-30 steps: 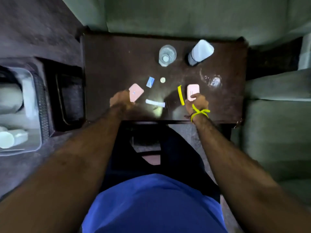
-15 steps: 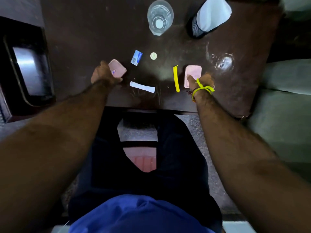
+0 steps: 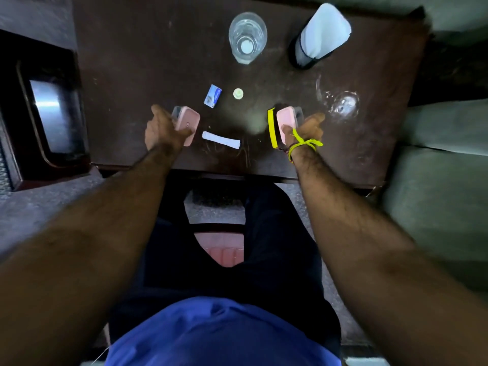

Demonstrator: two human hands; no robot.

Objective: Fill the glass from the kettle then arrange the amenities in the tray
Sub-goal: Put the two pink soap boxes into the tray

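My left hand [image 3: 162, 130] grips a pink soap box [image 3: 188, 122], tilted up off the dark table [image 3: 132, 75]. My right hand [image 3: 307, 128] grips a second pink soap box [image 3: 285, 120], also raised on edge. A yellow comb-like strip [image 3: 272, 129] lies just left of that box. Between my hands lie a white sachet [image 3: 221, 139], a small blue packet [image 3: 212, 96] and a pale round cap [image 3: 238, 93]. A clear glass [image 3: 247, 37] stands at the back. A white-topped kettle [image 3: 320, 34] stands to its right.
A dark tray with a shiny base [image 3: 50, 114] sits on a lower surface left of the table. A clear glass lid or dish [image 3: 340, 103] lies on the table at right. Green upholstery [image 3: 443, 159] borders the right side.
Both hands have closed around the pink boxes and tipped them up from lying flat. The camera has moved closer to the table.
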